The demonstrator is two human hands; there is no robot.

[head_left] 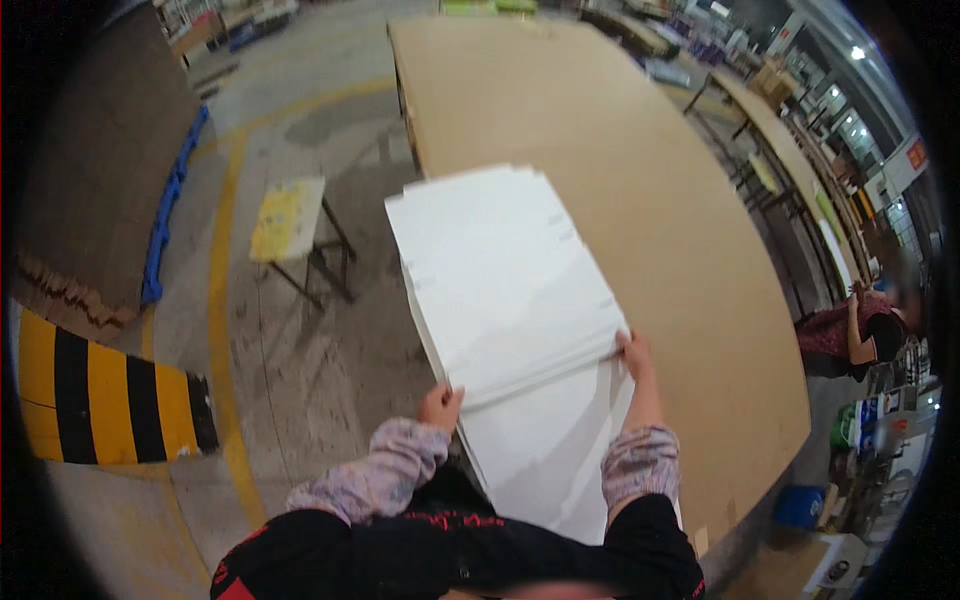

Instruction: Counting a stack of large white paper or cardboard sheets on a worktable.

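Large white cardboard sheets point(500, 270) with small notches cut along their edges lie in a stack at the left edge of a brown table. My left hand point(440, 407) pinches the near left corner of the upper sheets. At the near right corner, my right hand point(634, 353) grips the same sheets, thumb on top. Their near edge is slightly raised and fanned into a few layers. Under them, more white sheets point(545, 450) reach back toward my body. How many sheets my fingers hold cannot be made out.
The wide brown tabletop point(680, 250) spreads to the right and ahead. A small yellow-topped stool point(288, 222) stands on the floor at left. Beyond it are a tall brown cardboard stack point(100, 150) on a blue pallet and a yellow-black striped barrier point(110, 400). Another person point(850, 330) is at far right.
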